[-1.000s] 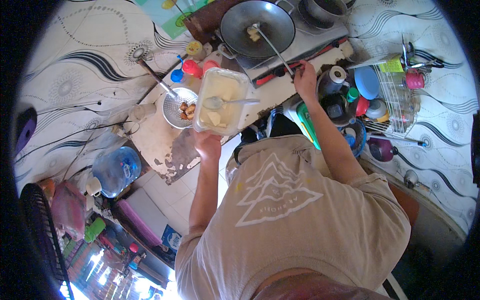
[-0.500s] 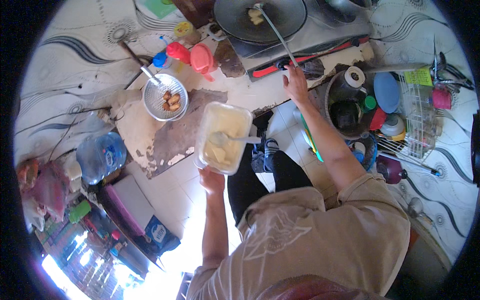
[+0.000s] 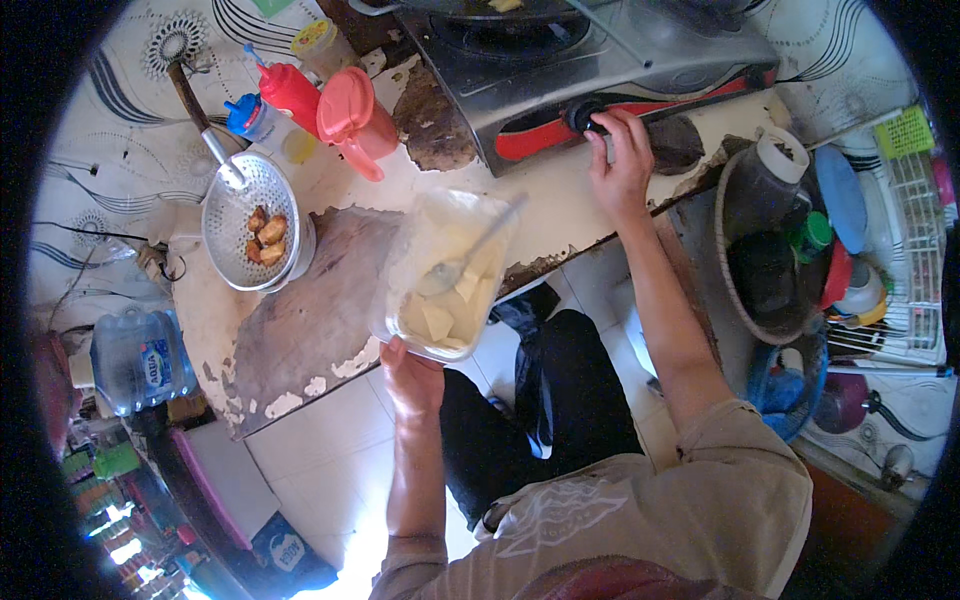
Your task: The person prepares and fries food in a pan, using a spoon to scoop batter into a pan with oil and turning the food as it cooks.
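My left hand [image 3: 412,380] grips the lower end of a clear plastic tub [image 3: 385,300] and holds it tilted above the counter's front edge. Inside lie pale batter and several cut pieces [image 3: 436,322], with a spoon [image 3: 440,277] leaning across them. My right hand [image 3: 622,160] has its fingertips on the black knob [image 3: 583,115] at the front of the gas stove [image 3: 480,110]. A wok [image 3: 450,8], cut off by the upper edge, sits on the burner with a pale piece [image 3: 505,5] in it. A long metal utensil handle [image 3: 610,35] sticks out of the wok, apart from my hand.
A perforated strainer ladle [image 3: 222,225] with browned fried pieces [image 3: 268,240] rests at the counter's left. Beside it stand a red squeeze bottle [image 3: 290,95], a blue-capped bottle [image 3: 245,115] and a pink jug [image 3: 355,115]. A basin [image 3: 735,290] of kitchenware and a dish rack [image 3: 915,250] are at right.
The view has shifted closer to the counter, and the wok has slid mostly out at the top. My right hand is now at the knob, clear of the utensil handle; the tub stays in my left.
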